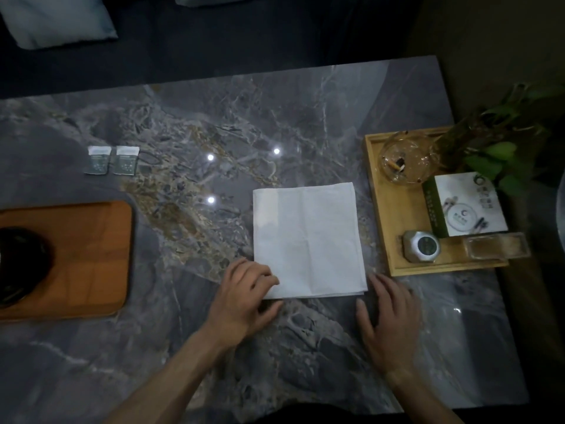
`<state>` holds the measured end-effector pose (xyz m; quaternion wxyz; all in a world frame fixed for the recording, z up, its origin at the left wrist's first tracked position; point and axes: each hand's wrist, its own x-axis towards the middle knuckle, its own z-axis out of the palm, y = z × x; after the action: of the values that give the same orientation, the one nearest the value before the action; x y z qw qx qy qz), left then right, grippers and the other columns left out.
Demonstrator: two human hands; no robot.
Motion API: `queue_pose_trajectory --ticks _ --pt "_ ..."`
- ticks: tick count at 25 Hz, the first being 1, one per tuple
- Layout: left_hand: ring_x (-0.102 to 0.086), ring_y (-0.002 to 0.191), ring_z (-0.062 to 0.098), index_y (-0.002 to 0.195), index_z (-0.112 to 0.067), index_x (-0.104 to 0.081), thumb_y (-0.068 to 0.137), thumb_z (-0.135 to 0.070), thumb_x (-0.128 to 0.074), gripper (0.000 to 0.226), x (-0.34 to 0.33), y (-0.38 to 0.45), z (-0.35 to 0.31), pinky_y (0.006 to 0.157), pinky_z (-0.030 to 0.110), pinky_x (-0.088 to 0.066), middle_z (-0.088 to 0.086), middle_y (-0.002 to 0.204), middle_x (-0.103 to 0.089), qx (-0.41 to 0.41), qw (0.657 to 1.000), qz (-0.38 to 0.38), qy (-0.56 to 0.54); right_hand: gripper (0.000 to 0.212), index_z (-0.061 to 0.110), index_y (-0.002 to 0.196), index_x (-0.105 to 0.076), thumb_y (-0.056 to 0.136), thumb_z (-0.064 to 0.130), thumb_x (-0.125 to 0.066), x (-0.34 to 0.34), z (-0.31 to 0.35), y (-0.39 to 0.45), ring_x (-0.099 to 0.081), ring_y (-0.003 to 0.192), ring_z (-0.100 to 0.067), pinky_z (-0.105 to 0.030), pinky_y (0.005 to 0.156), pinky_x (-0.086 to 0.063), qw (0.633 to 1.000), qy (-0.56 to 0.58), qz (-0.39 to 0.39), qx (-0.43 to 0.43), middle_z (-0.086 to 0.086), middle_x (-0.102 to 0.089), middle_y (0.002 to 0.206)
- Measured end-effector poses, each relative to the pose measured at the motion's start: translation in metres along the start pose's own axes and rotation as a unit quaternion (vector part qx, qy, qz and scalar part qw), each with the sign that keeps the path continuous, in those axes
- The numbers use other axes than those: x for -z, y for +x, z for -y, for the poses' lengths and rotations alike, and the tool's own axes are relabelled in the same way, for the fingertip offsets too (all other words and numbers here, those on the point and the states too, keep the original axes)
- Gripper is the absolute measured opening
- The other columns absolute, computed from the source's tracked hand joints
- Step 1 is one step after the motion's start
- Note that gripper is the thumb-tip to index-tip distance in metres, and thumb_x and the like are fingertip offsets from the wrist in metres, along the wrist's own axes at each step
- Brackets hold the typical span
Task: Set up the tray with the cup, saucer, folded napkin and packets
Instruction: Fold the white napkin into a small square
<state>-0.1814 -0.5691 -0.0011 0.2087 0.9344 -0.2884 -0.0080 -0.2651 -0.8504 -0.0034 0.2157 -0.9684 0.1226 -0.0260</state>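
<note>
Napkin laid flat for folding.
Its near corner is pinned under the left hand; the right hand, spread and holding nothing, is rested beside it on the counter.

Lounge: marble table, cushions

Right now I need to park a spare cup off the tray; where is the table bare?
Bare marble lies between the packets and the napkin, and along the near edge left of the left hand. The light wooden tray on the right is crowded: ashtray, box, tin. The brown tray holds a dark object.
</note>
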Motion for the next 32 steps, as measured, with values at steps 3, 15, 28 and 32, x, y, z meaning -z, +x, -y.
queue_pose_trajectory --ticks 3,15,28,32 --pt "-0.057 0.102 0.024 0.102 -0.019 -0.063 0.080 -0.037 -0.069 0.029 0.009 -0.019 0.017 0.093 0.037 -0.038 0.003 0.106 -0.062 0.024 0.999 0.027 0.012 0.052 0.007 0.127 -0.060 0.090 0.042 -0.049 -0.006 -0.011 -0.016 -0.046 0.133 -0.035 -0.061 0.114 -0.023 0.999 -0.027 0.015 0.010 -0.015 -0.054 0.139" --pt "-0.058 0.082 0.022 0.086 -0.021 -0.064 0.091 -0.029 -0.060 0.010 0.001 -0.017 0.015 0.083 0.036 -0.040 0.000 0.089 -0.064 -0.019 0.999 -0.018 0.030 0.050 0.025 0.142 -0.046 0.097 0.044 -0.034 -0.011 -0.025 -0.039 -0.028 0.145 -0.032 -0.060 0.117 -0.017 0.992 -0.093 0.038 0.078 -0.010 -0.042 0.149" --pt "-0.060 0.080 0.025 0.085 -0.016 -0.067 0.092 -0.023 -0.063 0.011 0.000 -0.017 0.019 0.081 0.037 -0.042 0.003 0.088 -0.066 -0.049 0.998 -0.030 0.039 0.055 0.030 0.145 -0.041 0.091 0.040 -0.046 -0.018 -0.032 -0.041 -0.024 0.147 -0.031 -0.062 0.116 -0.017 0.991 -0.106 0.025 0.083 -0.008 -0.038 0.153" --pt "-0.060 0.081 0.024 0.086 -0.016 -0.066 0.093 -0.024 -0.062 0.011 0.000 -0.018 0.021 0.082 0.036 -0.042 0.002 0.089 -0.066 -0.047 0.998 -0.028 0.027 0.053 0.030 0.143 -0.045 0.091 0.040 -0.046 -0.020 -0.032 -0.041 -0.025 0.146 -0.033 -0.062 0.116 -0.017 0.989 -0.119 0.028 0.089 -0.010 -0.038 0.152"
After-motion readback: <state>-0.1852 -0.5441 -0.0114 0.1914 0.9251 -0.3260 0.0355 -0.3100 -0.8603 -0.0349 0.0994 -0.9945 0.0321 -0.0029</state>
